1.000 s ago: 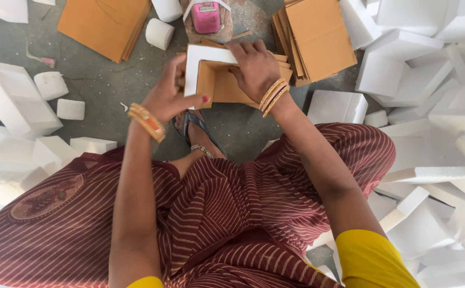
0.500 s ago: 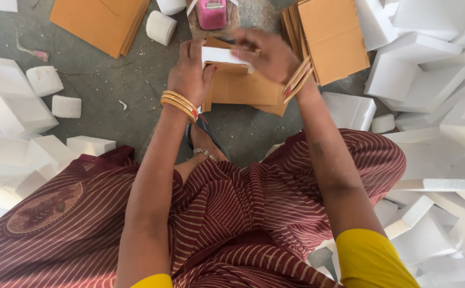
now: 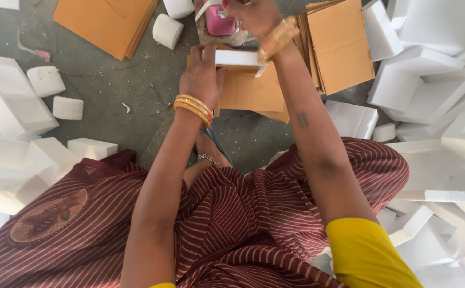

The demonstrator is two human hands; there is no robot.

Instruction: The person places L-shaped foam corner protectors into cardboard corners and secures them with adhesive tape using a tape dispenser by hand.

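Note:
I sit on the floor in a maroon striped garment. My left hand (image 3: 203,74) grips a flat white foam piece (image 3: 239,57) that rests on a brown cardboard sheet (image 3: 256,92) in front of me. My right hand (image 3: 255,15) is raised at the top edge, next to a pink tape dispenser (image 3: 221,20), with a strip of white tape (image 3: 206,9) running from it. Its fingers are partly cut off by the frame, and whether they pinch the tape is unclear.
Stacks of brown cardboard sheets lie at the top left (image 3: 107,22) and top right (image 3: 342,45). White foam blocks are heaped along the right side (image 3: 430,90) and the left (image 3: 8,101). Small foam cylinders (image 3: 167,30) sit on the grey floor (image 3: 115,85).
My right hand has left the foam piece and risen to the tape dispenser. My left hand has stayed on the foam piece, which now lies flatter on the cardboard.

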